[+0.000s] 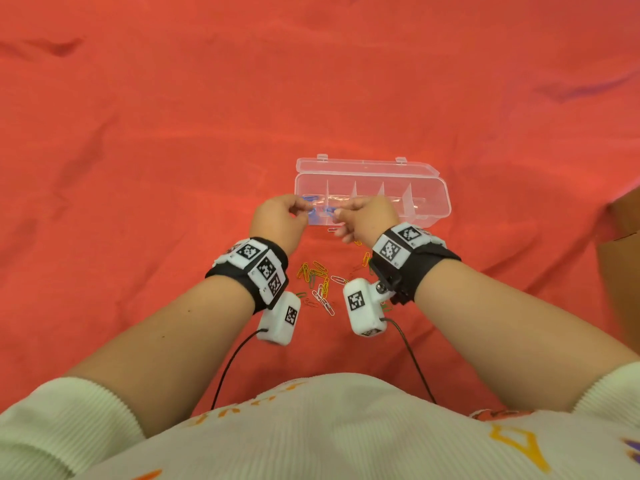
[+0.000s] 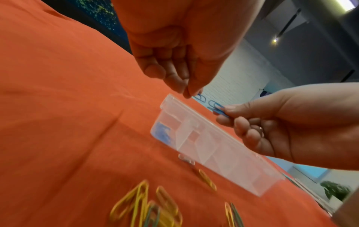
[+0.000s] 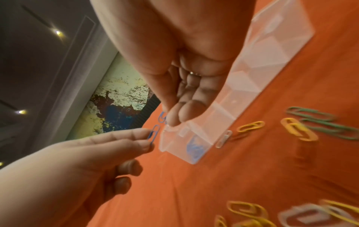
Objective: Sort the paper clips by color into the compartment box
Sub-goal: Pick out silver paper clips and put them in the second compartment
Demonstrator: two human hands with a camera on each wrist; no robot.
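The clear compartment box (image 1: 429,202) lies open on the red cloth, its lid (image 1: 367,166) folded back. Several blue clips (image 2: 162,132) lie in its leftmost compartment; the other compartments look bare. Both hands hover over that left end. My left hand (image 1: 304,211) pinches a blue paper clip (image 3: 153,135) between thumb and forefinger. My right hand (image 1: 334,214) pinches a second blue clip (image 3: 162,118). The two clips nearly touch; I cannot tell whether they are linked. A loose pile of yellow, green, white and orange clips (image 1: 318,282) lies between my wrists.
A single white clip (image 1: 331,230) and an orange one (image 1: 357,242) lie just in front of the box. A few more clips (image 1: 365,259) sit under my right wrist. A brown cardboard edge (image 1: 623,216) shows at the far right. Red cloth (image 1: 173,133) covers everything else.
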